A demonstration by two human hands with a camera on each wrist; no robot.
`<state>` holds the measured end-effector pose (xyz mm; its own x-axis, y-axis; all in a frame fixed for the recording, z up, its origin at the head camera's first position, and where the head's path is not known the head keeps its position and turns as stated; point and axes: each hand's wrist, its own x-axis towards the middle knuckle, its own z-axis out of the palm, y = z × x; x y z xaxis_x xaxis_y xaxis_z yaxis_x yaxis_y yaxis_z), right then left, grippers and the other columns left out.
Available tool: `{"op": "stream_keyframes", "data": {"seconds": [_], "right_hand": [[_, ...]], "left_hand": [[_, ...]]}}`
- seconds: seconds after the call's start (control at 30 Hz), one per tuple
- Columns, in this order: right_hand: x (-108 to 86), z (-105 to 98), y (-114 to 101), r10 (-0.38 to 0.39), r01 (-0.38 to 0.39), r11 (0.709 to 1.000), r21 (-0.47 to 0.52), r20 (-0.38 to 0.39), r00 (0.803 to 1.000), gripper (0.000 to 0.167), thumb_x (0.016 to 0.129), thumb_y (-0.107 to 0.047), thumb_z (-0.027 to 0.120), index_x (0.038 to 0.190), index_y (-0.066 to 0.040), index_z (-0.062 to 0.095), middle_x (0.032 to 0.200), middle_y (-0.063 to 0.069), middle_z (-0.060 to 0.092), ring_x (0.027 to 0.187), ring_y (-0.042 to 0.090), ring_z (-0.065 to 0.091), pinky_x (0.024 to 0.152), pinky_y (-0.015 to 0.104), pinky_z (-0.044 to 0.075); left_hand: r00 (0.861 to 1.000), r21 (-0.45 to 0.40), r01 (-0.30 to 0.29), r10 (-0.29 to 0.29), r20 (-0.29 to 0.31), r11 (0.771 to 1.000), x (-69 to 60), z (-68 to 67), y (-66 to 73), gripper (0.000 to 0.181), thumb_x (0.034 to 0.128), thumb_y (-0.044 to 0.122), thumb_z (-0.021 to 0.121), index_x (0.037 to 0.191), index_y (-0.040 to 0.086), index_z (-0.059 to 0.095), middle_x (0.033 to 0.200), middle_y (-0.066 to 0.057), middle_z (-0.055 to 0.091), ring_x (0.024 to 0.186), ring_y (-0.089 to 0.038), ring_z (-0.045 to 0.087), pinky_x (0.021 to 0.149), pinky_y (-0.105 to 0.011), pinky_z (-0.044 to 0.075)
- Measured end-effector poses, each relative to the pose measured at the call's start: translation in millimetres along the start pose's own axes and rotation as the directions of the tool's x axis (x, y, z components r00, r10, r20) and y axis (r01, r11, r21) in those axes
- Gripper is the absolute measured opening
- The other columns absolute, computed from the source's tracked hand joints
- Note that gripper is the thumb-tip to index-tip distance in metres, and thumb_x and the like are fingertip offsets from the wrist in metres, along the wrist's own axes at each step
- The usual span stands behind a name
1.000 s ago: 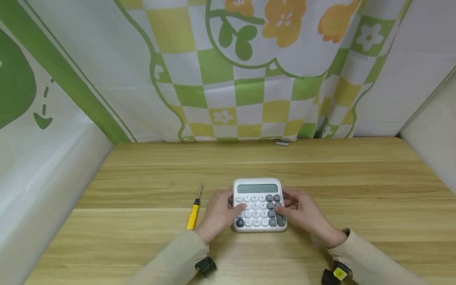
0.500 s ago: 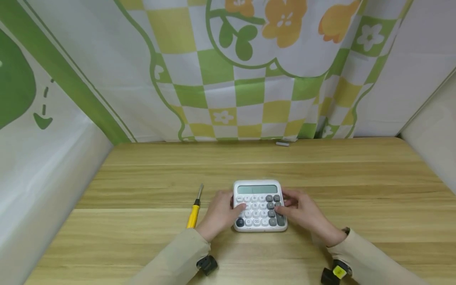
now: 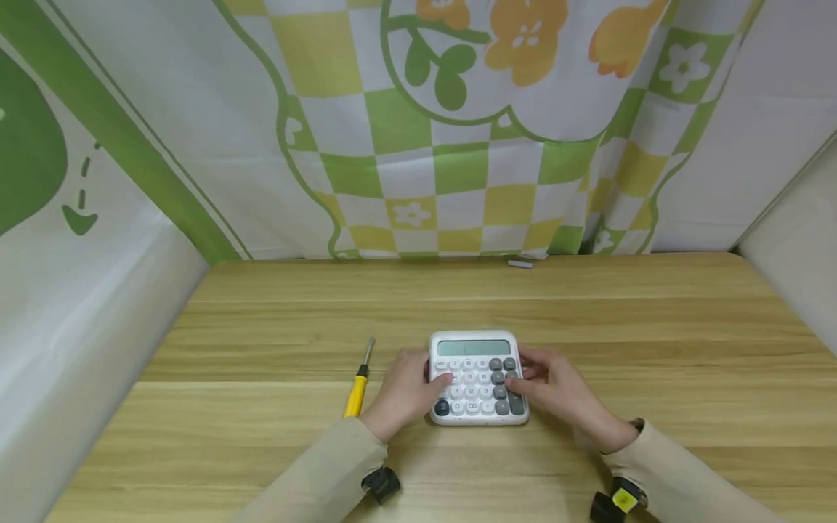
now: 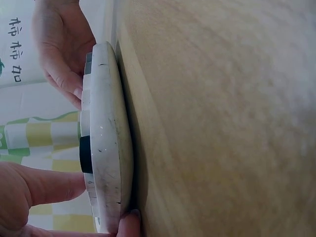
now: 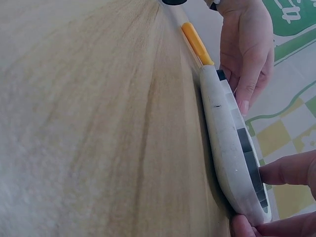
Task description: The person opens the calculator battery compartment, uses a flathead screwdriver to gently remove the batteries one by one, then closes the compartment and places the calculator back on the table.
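A white calculator [image 3: 472, 378] with white, grey and black keys faces up at mid-table, its grey-green display at the far side. My left hand [image 3: 404, 392] grips its left edge, thumb on the keys. On the opposite edge, my right hand [image 3: 561, 385] holds it the same way, thumb over the grey keys. Both wrist views give the calculator's side [image 4: 106, 138] [image 5: 224, 138], with a fingertip tucked against its underside near the wooden surface. How far it stands off the table is hard to tell. The other fingers are mostly hidden.
Left of the left hand lies a screwdriver [image 3: 356, 392] with a yellow handle, its metal tip pointing away. A small grey stick-like piece [image 3: 520, 264] lies at the back edge of the wooden table [image 3: 261, 319]. A patterned curtain [image 3: 458, 167] hangs behind.
The calculator's far edge has dipped slightly since a second ago, and its display looks lighter. Both hands keep their grip in nearly the same place.
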<state>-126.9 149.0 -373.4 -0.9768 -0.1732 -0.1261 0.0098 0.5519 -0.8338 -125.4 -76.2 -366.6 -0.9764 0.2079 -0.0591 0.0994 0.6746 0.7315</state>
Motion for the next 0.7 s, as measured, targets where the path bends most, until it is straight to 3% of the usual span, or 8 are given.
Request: {"op": "stream_keyframes", "data": {"seconds": [0.57, 0.7], "right_hand": [[-1.0, -1.3, -0.7, -0.039, 0.039, 0.999, -0.029, 0.014, 0.999, 0.060, 0.083, -0.013, 0.072, 0.132, 0.011, 0.049, 0.110, 0.020, 0.062, 0.088, 0.020, 0.058, 0.071, 0.024, 0.046], [-4.4, -3.0, -4.4, -0.062, 0.062, 0.997, -0.050, 0.007, 0.998, 0.059, 0.088, -0.019, 0.068, 0.134, 0.010, 0.047, 0.115, 0.022, 0.058, 0.097, 0.026, 0.059, 0.082, 0.035, 0.051]], "left_hand": [[1.000, -0.024, -0.018, 0.019, 0.018, 1.000, -0.1, -3.7, -0.3, 0.017, 0.0863, 0.014, 0.067, 0.098, 0.003, 0.067, 0.075, -0.004, 0.057, 0.081, -0.020, 0.046, 0.070, -0.032, 0.037], [0.999, -0.048, -0.002, 0.004, 0.036, 0.999, 0.2, -7.3, 1.9, 0.026, 0.0870, 0.018, 0.067, 0.106, 0.001, 0.065, 0.081, -0.007, 0.059, 0.077, -0.019, 0.047, 0.068, -0.031, 0.040]]}}
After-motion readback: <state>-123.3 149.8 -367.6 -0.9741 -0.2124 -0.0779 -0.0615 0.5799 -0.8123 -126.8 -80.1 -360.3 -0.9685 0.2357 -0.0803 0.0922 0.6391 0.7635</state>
